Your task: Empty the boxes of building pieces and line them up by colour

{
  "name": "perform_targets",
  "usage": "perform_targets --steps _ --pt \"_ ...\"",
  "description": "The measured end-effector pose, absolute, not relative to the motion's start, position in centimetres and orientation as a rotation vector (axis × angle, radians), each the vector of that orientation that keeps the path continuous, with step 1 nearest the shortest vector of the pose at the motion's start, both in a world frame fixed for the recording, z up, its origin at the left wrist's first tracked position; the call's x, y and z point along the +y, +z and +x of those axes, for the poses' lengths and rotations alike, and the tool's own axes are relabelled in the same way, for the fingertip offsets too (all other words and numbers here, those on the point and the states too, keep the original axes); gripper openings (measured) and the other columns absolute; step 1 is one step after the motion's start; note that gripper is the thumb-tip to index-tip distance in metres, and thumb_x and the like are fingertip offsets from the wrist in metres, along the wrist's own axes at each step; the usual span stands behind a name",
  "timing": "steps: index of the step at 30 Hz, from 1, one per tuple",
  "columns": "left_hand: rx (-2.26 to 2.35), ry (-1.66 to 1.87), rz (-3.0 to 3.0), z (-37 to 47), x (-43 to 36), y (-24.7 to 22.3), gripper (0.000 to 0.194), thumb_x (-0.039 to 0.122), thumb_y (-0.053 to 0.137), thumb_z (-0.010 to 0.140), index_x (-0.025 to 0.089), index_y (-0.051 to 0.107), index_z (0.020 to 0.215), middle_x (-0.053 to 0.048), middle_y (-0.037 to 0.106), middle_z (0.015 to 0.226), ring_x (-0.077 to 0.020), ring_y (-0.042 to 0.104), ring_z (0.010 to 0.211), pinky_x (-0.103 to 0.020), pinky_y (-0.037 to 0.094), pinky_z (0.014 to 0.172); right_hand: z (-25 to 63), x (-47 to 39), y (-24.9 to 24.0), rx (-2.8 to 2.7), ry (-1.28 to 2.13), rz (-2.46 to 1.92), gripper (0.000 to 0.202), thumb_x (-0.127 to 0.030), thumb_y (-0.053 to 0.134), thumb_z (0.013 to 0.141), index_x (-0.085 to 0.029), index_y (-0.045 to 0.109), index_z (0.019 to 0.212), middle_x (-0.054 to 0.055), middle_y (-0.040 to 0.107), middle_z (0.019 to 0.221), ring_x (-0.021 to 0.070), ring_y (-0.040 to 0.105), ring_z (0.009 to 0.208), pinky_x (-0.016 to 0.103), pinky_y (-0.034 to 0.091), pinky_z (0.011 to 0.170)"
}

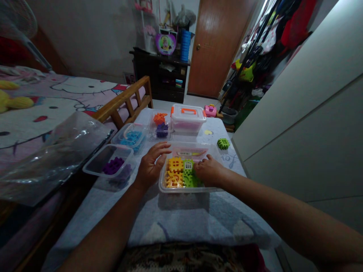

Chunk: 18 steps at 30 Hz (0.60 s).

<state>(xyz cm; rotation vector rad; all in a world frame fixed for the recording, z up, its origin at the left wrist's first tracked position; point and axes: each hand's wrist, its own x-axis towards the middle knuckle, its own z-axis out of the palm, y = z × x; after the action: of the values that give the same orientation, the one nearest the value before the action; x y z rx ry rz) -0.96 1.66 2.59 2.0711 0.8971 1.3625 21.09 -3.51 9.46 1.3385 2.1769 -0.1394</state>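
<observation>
A clear plastic box sits on the cloth-covered table in front of me. Yellow interlocking blocks fill its left part, and green interlocking blocks lie beside them. My right hand reaches into the box with fingers curled down on a green block at the right of the row; the palm hides part of it. At the box's left side is my left hand, holding nothing, thumb and fingers apart, fingertips near the rim. A printed label strip shows at the box's far side.
Left of the box stand tubs with purple blocks and blue blocks. Behind are orange blocks, dark purple blocks and a lidded box. A green block cluster lies right. A plastic bag rests left.
</observation>
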Motion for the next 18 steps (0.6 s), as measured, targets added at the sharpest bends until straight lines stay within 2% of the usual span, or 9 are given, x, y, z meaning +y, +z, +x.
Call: perform_targets --steps 9,11,16,18 --pt "0.878 1.367 2.082 -1.1 1.7 2.3 0.027 0.032 0.045 0.099 0.022 0.07 0.105 -0.006 0.068 0.127 -0.0224 0.058 0.126 -0.045 0.043 0.113 21.2 -3.5 8.7 2.175 -0.159 1.369 0.039 -0.014 0.053 0.088 -0.006 0.056 0.126 0.024 0.07 0.117 0.032 0.067 0.114 0.049 0.048 0.097" --pt "0.877 1.368 2.081 -1.1 1.7 2.3 0.027 0.032 0.045 0.099 0.022 0.07 0.105 -0.006 0.068 0.127 -0.0223 0.058 0.126 -0.045 0.043 0.113 21.1 -3.3 9.2 2.164 -0.205 1.348 0.042 -0.018 0.056 0.088 -0.005 0.057 0.128 0.024 0.07 0.118 0.0328 0.068 0.114 0.048 0.05 0.095" --pt "0.898 1.358 2.077 -1.0 1.7 2.5 0.029 0.035 0.044 0.099 0.022 0.07 0.103 -0.006 0.069 0.126 -0.0233 0.058 0.126 -0.047 0.043 0.113 20.6 -2.4 10.9 2.091 -0.388 1.327 0.055 -0.042 0.068 0.081 -0.006 0.066 0.123 0.025 0.071 0.118 0.0338 0.07 0.109 0.041 0.056 0.086" --pt "0.898 1.355 2.077 -1.0 1.6 2.7 0.029 0.035 0.044 0.099 0.022 0.07 0.103 -0.006 0.069 0.126 -0.0235 0.058 0.126 -0.047 0.043 0.113 20.6 -2.1 11.2 2.107 -0.373 1.33 0.049 -0.04 0.065 0.083 -0.005 0.07 0.118 0.025 0.072 0.116 0.0333 0.071 0.107 0.039 0.056 0.085"
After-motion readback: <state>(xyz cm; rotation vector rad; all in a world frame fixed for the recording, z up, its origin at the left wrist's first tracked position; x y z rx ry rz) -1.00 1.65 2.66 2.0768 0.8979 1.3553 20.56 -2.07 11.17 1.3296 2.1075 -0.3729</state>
